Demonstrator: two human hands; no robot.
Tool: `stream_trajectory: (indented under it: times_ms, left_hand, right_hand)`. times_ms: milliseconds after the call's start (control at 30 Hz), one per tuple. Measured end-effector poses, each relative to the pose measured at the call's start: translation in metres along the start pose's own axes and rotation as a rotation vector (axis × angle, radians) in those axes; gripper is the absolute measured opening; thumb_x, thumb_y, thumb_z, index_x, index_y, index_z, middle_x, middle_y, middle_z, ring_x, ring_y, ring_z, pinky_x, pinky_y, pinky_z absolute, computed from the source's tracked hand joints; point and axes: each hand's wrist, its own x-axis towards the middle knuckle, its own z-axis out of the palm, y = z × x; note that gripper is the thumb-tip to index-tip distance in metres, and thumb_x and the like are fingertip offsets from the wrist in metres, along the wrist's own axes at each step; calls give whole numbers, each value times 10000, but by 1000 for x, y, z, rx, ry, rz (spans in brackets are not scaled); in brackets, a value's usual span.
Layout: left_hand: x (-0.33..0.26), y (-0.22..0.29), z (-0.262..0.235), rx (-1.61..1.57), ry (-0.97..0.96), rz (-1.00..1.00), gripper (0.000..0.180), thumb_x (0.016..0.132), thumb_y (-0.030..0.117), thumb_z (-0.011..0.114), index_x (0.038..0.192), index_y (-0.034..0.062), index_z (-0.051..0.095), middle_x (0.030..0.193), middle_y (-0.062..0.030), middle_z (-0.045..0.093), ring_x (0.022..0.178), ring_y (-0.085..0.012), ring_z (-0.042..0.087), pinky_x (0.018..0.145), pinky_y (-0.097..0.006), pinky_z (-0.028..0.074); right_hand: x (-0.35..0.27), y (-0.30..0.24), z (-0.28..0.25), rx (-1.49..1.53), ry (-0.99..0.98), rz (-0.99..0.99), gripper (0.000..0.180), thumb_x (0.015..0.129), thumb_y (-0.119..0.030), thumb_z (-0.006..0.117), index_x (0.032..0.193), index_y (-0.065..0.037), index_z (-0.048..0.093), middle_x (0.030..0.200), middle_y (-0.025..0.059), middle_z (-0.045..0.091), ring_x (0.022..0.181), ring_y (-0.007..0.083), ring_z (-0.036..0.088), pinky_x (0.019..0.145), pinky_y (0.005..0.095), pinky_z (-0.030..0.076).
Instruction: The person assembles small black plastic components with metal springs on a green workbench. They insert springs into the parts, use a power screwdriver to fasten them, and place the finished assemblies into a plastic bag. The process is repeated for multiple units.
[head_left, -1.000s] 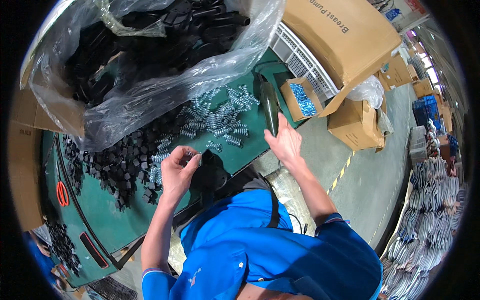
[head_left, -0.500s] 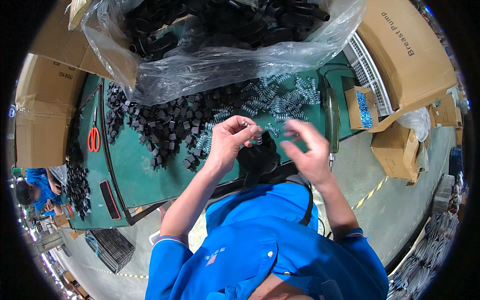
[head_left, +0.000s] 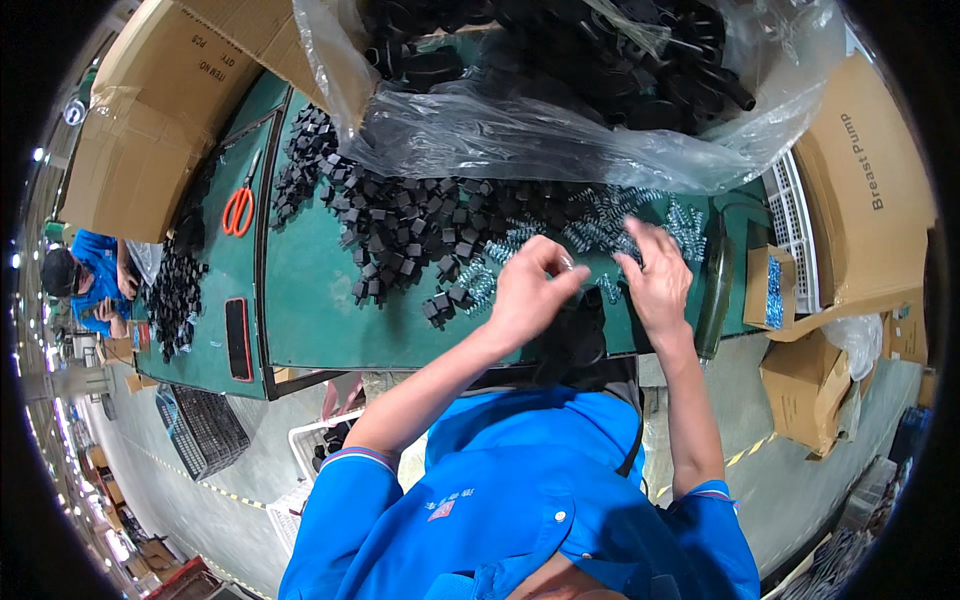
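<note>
Head view: black parts (head_left: 400, 225), springs (head_left: 600, 225), clear bag (head_left: 520, 140) crowd both hands.

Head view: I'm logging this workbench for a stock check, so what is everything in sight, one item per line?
Small black plastic square parts: many, black, heaped mid-table.
Small metal coil springs: many, silvery, scattered by the hands.
Clear plastic bag of larger black parts: one, far edge of table.
Green table mat: one, green, under everything.
Orange-handled scissors: one, left part of table.
Flat black bar: one, near front left edge.
Brown cardboard boxes: several, left, right and on the floor.
Small open box of springs: one, right edge.
Black wire basket: one, on the floor, left.
Co-worker in blue: one, far left.
Left hand: pinching something small, too small to tell what.
Right hand: over the springs.
</note>
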Motion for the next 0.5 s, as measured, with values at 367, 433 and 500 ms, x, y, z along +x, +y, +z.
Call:
stream_trajectory:
  times_ms: [367,433,500]
  left_hand:
    - [-17,8,9,336,-181,246,167,824,117,708,957,43,640,956,-144,612,849,-401,621,705,-466,509]
    - [-20,8,8,324,-184,263,184,824,120,711,984,52,653,960,-134,618,836,-384,633,689,-451,513]
    - [-19,3,8,297,-144,281,186,812,139,733,967,54,674,920,-127,628,825,-359,641,685,-423,519]
  right_hand:
    - [90,-45,102,60,-457,-421,201,789,-216,699,971,-131,693,908,89,650,797,305,673,684,408,547]
    - [88,-40,106,58,-438,-402,219,770,-217,710,967,-121,699,923,103,648,793,317,669,690,407,542]
    - [85,-33,96,194,-369,-393,238,757,-219,721,962,-101,701,934,115,647,801,324,667,696,408,537]
